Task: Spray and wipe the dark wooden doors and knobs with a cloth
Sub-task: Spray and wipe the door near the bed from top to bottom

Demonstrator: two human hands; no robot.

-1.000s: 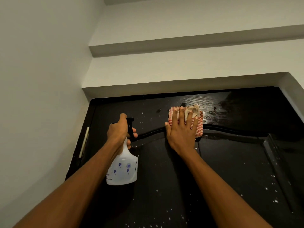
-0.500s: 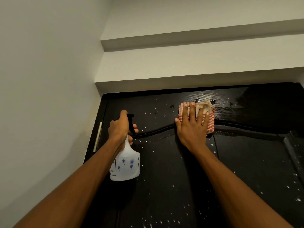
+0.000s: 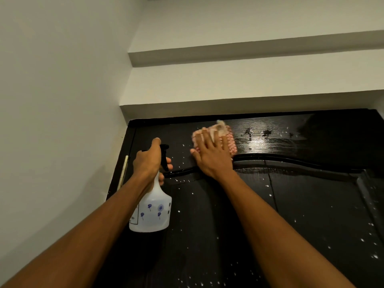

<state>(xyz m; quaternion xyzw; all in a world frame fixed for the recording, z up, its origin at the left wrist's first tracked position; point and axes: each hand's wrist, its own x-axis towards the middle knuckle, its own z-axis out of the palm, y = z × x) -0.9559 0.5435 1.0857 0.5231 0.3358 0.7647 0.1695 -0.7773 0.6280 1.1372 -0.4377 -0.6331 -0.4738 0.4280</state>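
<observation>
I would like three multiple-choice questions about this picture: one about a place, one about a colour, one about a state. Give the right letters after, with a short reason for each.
1. Where does the cloth lie?
A. against the top of the door
B. on the floor
C. over the bottle

2. What colour are the small marks printed on the spray bottle?
A. green
B. blue
C. orange

3. How is the right hand?
A. in a fist away from the door
B. flat, pressing the cloth
C. holding the bottle

Key: 1 A, the cloth is just under the door's top edge. 2 B, blue marks on the pale bottle. 3 B, straight fingers spread over the cloth; the left hand grips the bottle.
</observation>
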